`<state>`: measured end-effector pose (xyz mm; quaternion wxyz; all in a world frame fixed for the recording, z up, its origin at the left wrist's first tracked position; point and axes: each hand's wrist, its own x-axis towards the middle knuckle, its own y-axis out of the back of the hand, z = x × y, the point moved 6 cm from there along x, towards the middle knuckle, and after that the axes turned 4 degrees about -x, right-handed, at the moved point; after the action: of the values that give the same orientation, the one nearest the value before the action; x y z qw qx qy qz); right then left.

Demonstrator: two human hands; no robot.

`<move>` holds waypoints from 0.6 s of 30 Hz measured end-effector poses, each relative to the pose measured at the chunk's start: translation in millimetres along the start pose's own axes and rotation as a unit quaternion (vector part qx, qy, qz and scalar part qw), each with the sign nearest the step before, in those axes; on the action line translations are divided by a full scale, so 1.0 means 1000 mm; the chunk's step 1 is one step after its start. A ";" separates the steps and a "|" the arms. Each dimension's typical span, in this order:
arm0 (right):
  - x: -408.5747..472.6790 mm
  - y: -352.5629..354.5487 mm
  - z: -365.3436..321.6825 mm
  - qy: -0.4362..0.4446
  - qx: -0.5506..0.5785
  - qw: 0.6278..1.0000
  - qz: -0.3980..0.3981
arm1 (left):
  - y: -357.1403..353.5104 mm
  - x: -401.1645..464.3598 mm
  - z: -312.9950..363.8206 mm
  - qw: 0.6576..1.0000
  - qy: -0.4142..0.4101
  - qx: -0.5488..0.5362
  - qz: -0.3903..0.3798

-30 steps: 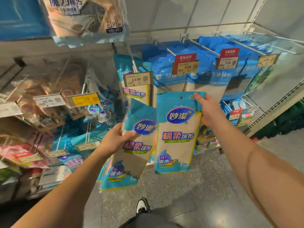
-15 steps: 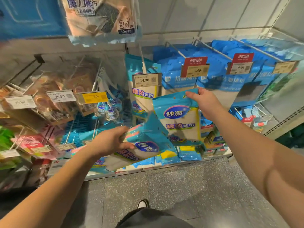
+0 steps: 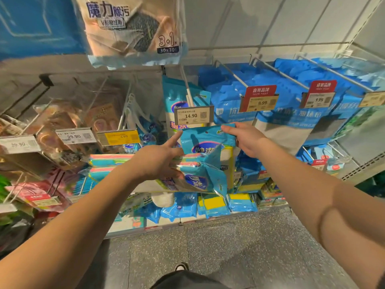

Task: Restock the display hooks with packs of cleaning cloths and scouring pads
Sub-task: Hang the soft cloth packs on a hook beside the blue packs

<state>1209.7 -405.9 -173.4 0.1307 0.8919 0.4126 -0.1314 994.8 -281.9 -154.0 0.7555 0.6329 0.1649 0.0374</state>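
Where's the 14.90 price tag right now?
The 14.90 price tag sits center frame in the head view, on its hook's front end just above the cloth pack the right hand pinches, left of the red-topped 9.99 tag.

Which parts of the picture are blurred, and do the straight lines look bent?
Head view: the 14.90 price tag reads sharp; the left 29.90 tag and the goods around it are smeared; the upper rail and the display hooks fan outward, a wide-angle effect.

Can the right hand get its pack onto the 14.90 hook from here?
Probably yes. The right hand pinches the upright pack by its top edge just below the 14.90 tag. The tag hangs in front of the hook tip, so the pack must lift past it.
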 end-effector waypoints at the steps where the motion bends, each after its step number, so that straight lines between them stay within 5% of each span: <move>1: 0.003 0.000 0.001 -0.001 0.008 1.000 -0.001 | 0.003 0.002 -0.001 1.000 -0.003 0.001 0.004; 18: 0.011 -0.032 -0.039 0.011 0.078 0.997 -0.015 | 0.060 -0.016 0.001 0.994 -0.048 -0.037 0.087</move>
<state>1196.7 -364.8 -144.8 0.0538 0.8945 0.4159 -0.1551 989.1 -275.1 -92.6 0.7796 0.6172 0.0716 0.0785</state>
